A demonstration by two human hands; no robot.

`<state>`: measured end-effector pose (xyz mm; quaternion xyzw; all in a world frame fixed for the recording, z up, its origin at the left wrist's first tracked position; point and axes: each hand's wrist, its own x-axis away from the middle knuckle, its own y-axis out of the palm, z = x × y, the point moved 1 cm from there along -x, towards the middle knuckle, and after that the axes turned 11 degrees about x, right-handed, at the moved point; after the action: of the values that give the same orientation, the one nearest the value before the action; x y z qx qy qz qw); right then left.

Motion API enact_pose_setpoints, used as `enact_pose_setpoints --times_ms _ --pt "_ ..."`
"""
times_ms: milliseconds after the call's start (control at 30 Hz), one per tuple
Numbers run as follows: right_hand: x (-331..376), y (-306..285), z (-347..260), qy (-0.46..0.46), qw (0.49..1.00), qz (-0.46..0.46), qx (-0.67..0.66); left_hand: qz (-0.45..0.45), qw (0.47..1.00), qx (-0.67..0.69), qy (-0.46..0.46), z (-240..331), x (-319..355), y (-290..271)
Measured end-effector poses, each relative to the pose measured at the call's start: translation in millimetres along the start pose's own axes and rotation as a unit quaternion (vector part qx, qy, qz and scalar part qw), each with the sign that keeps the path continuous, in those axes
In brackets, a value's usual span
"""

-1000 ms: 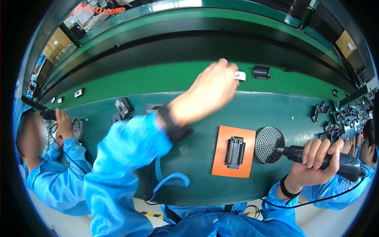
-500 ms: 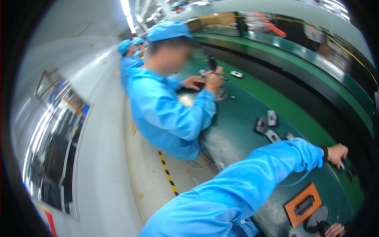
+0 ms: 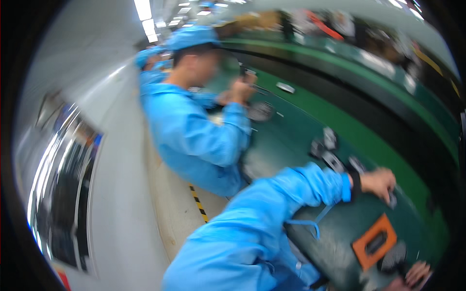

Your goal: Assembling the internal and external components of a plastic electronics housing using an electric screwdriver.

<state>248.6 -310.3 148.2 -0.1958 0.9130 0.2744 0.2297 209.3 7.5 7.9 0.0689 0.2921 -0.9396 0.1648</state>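
My left hand [image 3: 377, 184] reaches out over the green bench, fingers closed round a small grey-and-black part [image 3: 392, 200]. Several similar black-and-silver parts [image 3: 333, 162] lie beside the left wrist. Close to me is an orange plate [image 3: 361, 250] with a black slotted part [image 3: 375, 242] in its middle. Next to it stands a dark round ribbed disc [image 3: 393, 257]. At the lower right edge my right hand [image 3: 416, 274] is partly cut off and blurred; its fingers curl by a dark tool whose kind I cannot make out.
A co-worker in blue [image 3: 194, 121] sits on the left along the bench, hands raised round a black tool, near another ribbed disc [image 3: 260, 111]. A green belt [image 3: 310, 102] runs along the bench's far side, with a white part [image 3: 285, 88] on it.
My left hand has drawn back from the belt toward the bench, bringing the small part with it. The whole view has shifted slightly and is blurred.
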Motion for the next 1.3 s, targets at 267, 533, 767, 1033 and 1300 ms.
enact_pose_setpoints --times_ms 267,533,767,1033,1300 --pt "-23.2 -17.6 5.7 -0.075 0.961 -0.263 0.037 0.083 0.944 -0.294 0.122 31.9 49.7 -58.6" --pt "-21.7 -59.1 19.7 -0.034 0.95 -0.268 0.155 -0.203 0.948 -0.207 0.13 147.9 122.8 26.1" --pt "-10.4 -62.6 41.3 -0.003 0.957 -0.238 0.164 -0.233 0.926 -0.275 0.112 139.1 129.7 36.6" --pt "-14.5 -67.0 47.4 0.01 0.957 -0.235 0.167 -0.248 0.901 -0.33 0.132 144.4 127.3 40.3" --pt "-13.9 -70.5 50.4 0.019 0.954 -0.248 0.165 -0.245 0.904 -0.323 0.134 142.7 127.6 42.8"
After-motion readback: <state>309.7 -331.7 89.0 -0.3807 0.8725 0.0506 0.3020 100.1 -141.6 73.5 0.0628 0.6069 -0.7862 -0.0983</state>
